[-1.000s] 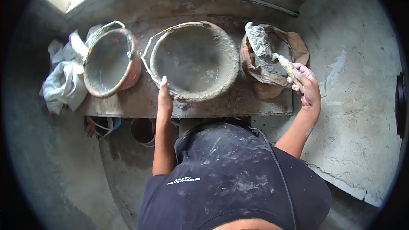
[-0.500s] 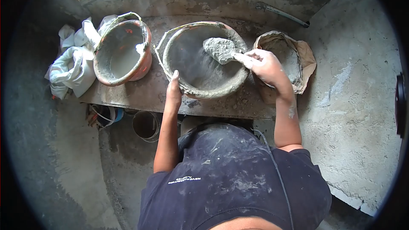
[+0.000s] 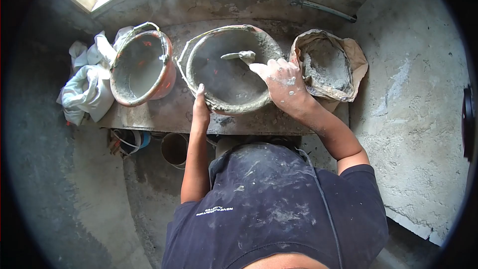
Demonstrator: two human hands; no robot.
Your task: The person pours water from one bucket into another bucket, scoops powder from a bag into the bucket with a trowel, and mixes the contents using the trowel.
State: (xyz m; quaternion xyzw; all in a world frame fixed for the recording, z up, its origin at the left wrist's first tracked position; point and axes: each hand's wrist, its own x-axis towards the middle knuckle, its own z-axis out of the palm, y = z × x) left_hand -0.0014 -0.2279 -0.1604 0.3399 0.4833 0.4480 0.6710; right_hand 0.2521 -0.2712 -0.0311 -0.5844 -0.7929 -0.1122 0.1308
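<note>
Head view: a person in a dusty dark shirt [image 3: 279, 194] is working at a table [image 3: 249, 126].
Tub [image 3: 234, 107]: is standing on the table between a pail [image 3: 168, 79] and a paper bag [image 3: 358, 63].
Right hand [image 3: 284, 82]: is gripping a trowel [image 3: 246, 56], its fingers wrapping round the handle.
Trowel: is hanging over the tub's mouth, its blade showing nearly edge-on, a grey clump clinging near the neck.
Left hand [image 3: 201, 109]: is touching the tub's near left rim, thumb pointing upward; the hand is hiding its own fingers, so whether they are closing on the rim cannot be told.
Paper bag: is holding grey powder [image 3: 326, 67].
Pail: is standing beside white sacks [image 3: 93, 94].
</note>
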